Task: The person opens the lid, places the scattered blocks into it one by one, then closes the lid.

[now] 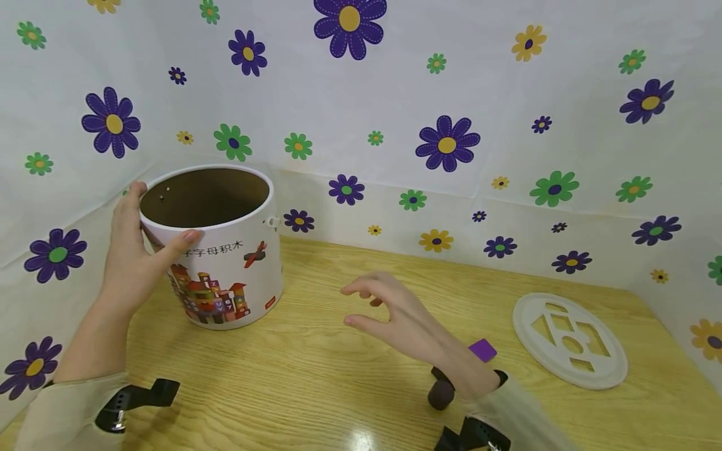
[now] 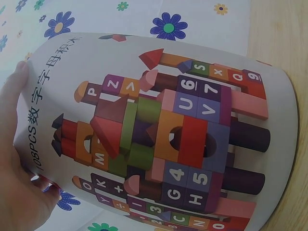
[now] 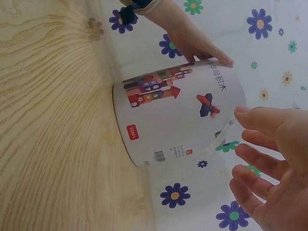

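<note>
While the right hand (image 1: 395,318) gapes empty, the left (image 1: 131,260) grips a white illustrated bucket (image 1: 217,263) — seemingly brown inside.

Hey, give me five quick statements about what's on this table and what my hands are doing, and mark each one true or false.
1. The left hand grips the printed bucket near its rim. True.
2. The bucket's top is covered. False: it is uncovered, and the inside shows.
3. The white lid with cut-out shapes lies on the wooden table. True.
4. The right hand is holding the lid. False: the right hand holds nothing, and its fingers are apart from the bucket.
5. In the head view, a purple block shows between the right hand and the lid. True.
</note>
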### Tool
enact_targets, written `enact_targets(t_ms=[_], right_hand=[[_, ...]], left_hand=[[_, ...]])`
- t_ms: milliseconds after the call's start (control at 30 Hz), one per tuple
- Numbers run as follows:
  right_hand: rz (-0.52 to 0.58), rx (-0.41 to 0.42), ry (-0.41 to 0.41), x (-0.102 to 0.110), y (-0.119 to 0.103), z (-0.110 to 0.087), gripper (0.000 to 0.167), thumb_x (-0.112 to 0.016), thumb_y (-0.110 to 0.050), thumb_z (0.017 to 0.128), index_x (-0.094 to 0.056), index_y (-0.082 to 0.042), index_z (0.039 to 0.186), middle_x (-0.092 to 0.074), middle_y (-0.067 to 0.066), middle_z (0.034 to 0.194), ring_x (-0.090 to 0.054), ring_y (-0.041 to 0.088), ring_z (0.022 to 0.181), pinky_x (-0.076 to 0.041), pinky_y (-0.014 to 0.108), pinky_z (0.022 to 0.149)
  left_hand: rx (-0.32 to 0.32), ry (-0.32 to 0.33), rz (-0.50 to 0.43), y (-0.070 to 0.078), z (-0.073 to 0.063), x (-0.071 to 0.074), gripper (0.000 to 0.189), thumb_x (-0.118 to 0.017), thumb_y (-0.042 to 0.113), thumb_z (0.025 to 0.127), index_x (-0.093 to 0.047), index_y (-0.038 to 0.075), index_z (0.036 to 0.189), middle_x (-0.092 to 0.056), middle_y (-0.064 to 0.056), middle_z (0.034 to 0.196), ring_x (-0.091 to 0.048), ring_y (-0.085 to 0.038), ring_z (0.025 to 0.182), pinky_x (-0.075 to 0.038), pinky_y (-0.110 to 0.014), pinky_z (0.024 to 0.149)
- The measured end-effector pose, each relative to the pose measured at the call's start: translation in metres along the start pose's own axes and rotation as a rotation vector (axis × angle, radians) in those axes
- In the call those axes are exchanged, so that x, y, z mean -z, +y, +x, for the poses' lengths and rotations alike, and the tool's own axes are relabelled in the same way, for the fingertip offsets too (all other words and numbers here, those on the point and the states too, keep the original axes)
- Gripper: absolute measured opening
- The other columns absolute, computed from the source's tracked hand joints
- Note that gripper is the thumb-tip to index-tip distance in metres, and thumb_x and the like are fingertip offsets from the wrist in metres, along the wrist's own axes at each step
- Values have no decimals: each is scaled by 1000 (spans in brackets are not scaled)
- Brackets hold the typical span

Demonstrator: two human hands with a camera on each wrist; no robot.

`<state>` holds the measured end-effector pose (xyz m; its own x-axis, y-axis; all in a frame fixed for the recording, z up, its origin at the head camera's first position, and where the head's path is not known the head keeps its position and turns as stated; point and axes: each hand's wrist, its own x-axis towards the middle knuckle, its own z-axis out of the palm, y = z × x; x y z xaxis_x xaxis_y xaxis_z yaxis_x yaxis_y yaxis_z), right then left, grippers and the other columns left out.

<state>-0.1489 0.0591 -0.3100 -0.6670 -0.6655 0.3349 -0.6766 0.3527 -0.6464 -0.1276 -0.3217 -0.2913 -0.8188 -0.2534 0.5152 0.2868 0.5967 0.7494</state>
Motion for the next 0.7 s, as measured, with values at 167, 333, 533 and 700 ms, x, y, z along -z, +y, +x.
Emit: enact_targets(t_ms=[167, 333, 533, 700], right_hand=[[-12, -16, -58, 6, 14, -17, 34, -67, -33, 89, -61, -23, 121, -55, -12, 122, -51, 12, 107, -48, 37, 87], [-33, -28, -121, 11, 24, -34, 32, -66, -29, 90, -60, -23, 121, -56, -10, 122, -53, 15, 106, -48, 38, 87], [-13, -49, -161, 17, 31, -49, 30, -66, -28, 91, -60, -24, 120, -57, -11, 120, -56, 23, 104, -48, 41, 86], [-20, -31, -198, 21, 38, -60, 29, -66, -24, 91, -61, -20, 119, -57, -8, 117, -56, 23, 102, -49, 42, 84]], left_hand=[[14, -3, 10, 0, 1, 0, 95, -71, 28, 83, -7, 32, 153, -11, -3, 157, -12, -30, 141, -8, -54, 112], [22, -4, 14, 1, 1, 0, 94, -71, 29, 84, -7, 32, 153, -11, -2, 157, -12, -30, 141, -9, -55, 112], [13, -5, 10, 0, 3, 0, 94, -71, 28, 83, -8, 33, 153, -13, -3, 156, -14, -31, 140, -9, -56, 112], [23, -3, 10, 0, 3, 0, 95, -71, 29, 83, -7, 33, 153, -10, -2, 157, -12, -30, 141, -8, -56, 112]])
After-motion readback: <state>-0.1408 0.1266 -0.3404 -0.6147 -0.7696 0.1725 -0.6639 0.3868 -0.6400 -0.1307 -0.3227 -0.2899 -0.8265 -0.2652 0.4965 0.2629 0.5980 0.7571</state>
